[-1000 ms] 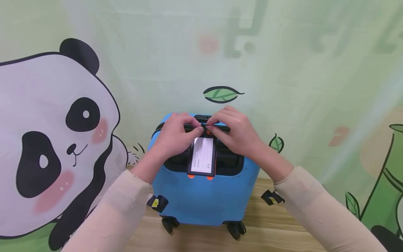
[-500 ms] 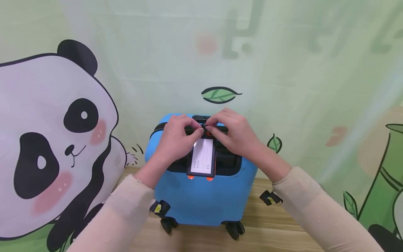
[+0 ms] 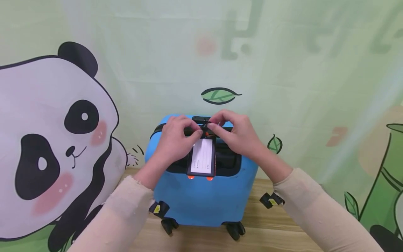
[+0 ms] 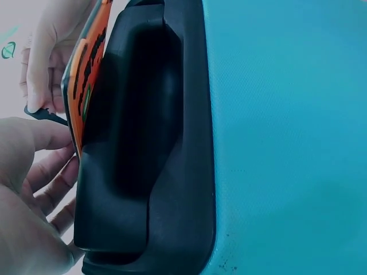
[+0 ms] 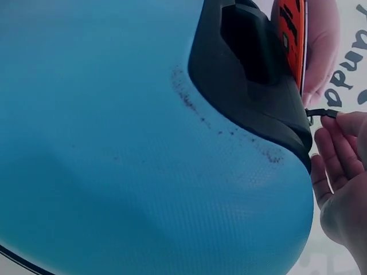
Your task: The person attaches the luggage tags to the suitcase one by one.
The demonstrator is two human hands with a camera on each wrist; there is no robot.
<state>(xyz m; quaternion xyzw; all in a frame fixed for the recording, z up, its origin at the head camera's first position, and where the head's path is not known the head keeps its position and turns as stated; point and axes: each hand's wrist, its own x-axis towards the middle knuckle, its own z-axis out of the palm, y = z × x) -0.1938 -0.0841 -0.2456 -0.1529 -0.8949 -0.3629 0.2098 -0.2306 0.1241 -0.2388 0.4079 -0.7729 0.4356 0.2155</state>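
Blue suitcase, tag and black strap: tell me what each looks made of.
The blue suitcase looks like hard plastic: a fairly matte, rigid shell with fine surface texture in the wrist views. The tag seems smooth plastic or rubber, its orange back thin and flat. The black strap may be rubber or plastic; too small to tell.

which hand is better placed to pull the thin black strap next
Likely the right hand: it pinches the thin black strap farther from the rectangular black-framed tag, while the left hand sits close to the tag's top.
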